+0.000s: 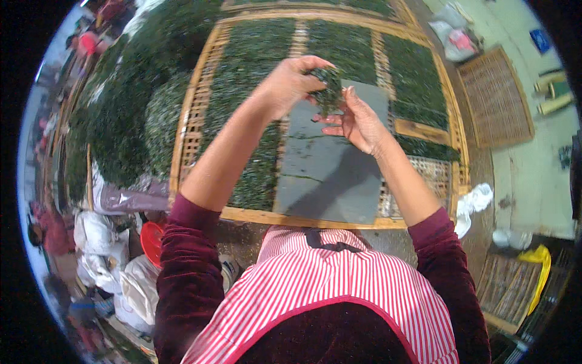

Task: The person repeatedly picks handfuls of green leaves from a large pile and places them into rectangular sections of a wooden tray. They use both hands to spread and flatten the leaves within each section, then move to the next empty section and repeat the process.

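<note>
My left hand point(291, 85) grips a clump of wet, dark green leafy material point(324, 91) above a grey board point(321, 188). Beside and just below the clump is my right hand point(357, 124), fingers apart and thumb at the clump's edge. The board lies on a wood-framed slatted rack point(291, 215), where flattened layers of the same green material point(245, 170) are spread. Thin green strands lie across the board.
A large green heap point(121, 115) borders the rack's left. White sacks point(97, 236) and a red basin point(151, 241) sit lower left. Woven screens point(494, 94), a white cloth point(476, 200) and yellow plastic point(533, 273) are rightward. Other people point(54, 230) appear at the far left.
</note>
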Demonstrator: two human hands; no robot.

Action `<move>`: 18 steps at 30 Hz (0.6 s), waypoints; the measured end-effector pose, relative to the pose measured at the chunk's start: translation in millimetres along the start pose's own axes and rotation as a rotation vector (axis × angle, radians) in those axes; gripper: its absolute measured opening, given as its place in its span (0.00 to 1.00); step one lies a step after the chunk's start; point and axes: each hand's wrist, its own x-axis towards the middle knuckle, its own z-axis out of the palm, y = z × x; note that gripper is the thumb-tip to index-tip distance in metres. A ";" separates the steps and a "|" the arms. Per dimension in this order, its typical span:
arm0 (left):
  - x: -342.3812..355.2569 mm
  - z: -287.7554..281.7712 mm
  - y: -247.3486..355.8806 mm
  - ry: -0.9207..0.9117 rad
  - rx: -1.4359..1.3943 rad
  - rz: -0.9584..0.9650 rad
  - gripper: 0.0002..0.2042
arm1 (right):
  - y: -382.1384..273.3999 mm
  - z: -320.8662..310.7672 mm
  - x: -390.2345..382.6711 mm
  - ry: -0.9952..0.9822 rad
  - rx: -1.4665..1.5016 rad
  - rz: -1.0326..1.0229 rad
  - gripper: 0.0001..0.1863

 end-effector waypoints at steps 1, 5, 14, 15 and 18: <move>21.4 35.7 -6.5 -0.038 0.013 -0.022 0.16 | -8.3 -29.5 -10.2 -0.036 0.059 0.027 0.35; 91.4 164.1 -45.6 -0.206 -0.069 -0.017 0.15 | -43.0 -159.0 -69.3 0.127 0.045 0.027 0.23; 146.4 290.7 -113.7 -0.074 0.490 0.277 0.27 | -76.7 -316.4 -104.8 0.347 -0.598 0.174 0.11; 145.7 291.2 -117.5 -0.089 0.544 0.317 0.31 | -74.5 -321.5 -105.8 0.317 -0.640 0.162 0.10; 138.8 291.9 -126.5 -0.156 0.686 0.284 0.35 | -69.6 -330.1 -115.1 0.294 -0.700 0.180 0.09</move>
